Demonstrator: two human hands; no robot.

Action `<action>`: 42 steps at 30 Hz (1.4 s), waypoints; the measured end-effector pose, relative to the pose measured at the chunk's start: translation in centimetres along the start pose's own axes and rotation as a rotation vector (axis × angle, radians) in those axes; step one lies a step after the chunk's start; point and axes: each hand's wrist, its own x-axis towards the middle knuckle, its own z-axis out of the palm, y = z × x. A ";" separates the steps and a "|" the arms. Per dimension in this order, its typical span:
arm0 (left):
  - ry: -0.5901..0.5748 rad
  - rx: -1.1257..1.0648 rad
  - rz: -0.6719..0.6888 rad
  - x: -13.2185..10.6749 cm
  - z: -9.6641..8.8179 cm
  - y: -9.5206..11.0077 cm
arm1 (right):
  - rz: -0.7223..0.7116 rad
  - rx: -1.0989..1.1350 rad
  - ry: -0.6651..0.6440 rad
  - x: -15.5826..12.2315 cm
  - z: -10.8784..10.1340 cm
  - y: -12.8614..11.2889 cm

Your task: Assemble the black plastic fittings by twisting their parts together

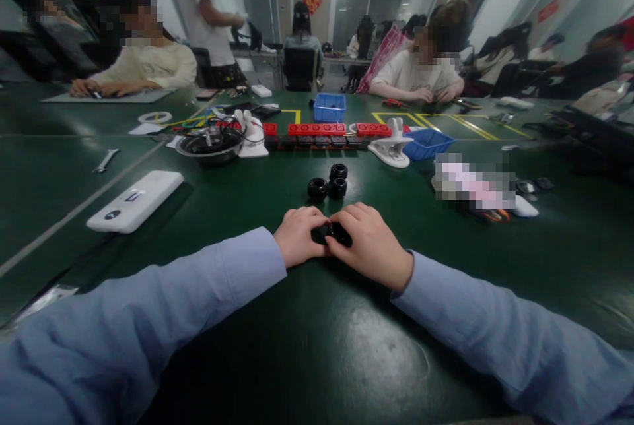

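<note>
Above the green table in front of me, my right hand (366,240) curls its fingers and thumb round a small black tyre (341,233), hiding much of it. My left hand (301,235) meets it from the other side, thumb and fingertips pinched at the tyre's left edge and against the right fingertips. Just beyond my hands stand three more black tyres: one at the back (338,171), one at the left (317,189) and one at the right (339,188).
A white power bank (136,202) and a wrench (106,160) lie left. Farther back are a metal bowl with cables (208,148), red power strips (317,129), white clamps (391,148) and blue bins (329,108). People sit across the table.
</note>
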 end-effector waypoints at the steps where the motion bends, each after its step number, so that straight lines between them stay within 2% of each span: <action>1: -0.003 -0.007 -0.003 0.0 0.0 0.0 | -0.038 0.014 0.008 -0.1 0.0 0.0; 5: -0.013 -0.031 -0.008 0.1 0.0 0.0 | -0.172 0.098 0.036 -0.4 0.1 0.3; 11: -0.021 -0.025 -0.019 0.1 -0.1 0.0 | -0.295 0.268 0.042 -0.6 0.5 0.9; 15: -0.030 -0.039 -0.020 0.1 -0.1 0.0 | -0.384 0.371 0.108 -0.5 1.0 1.4; 25: -0.026 -0.044 0.011 0.2 0.1 -0.3 | -0.439 0.427 0.127 -0.3 1.5 1.8; 30: -0.018 -0.045 0.011 0.2 0.1 -0.3 | -0.424 0.391 0.134 -0.5 1.4 2.1; 34: -0.015 -0.044 0.019 0.2 0.2 -0.3 | -0.374 0.397 0.200 -0.7 0.6 1.9; 38: -0.009 -0.032 0.023 0.2 0.3 -0.6 | -0.175 0.340 0.232 -0.5 -0.5 1.2; 42: -0.005 -0.012 0.023 0.2 0.3 -0.7 | 0.030 0.203 0.145 -0.1 -0.9 0.5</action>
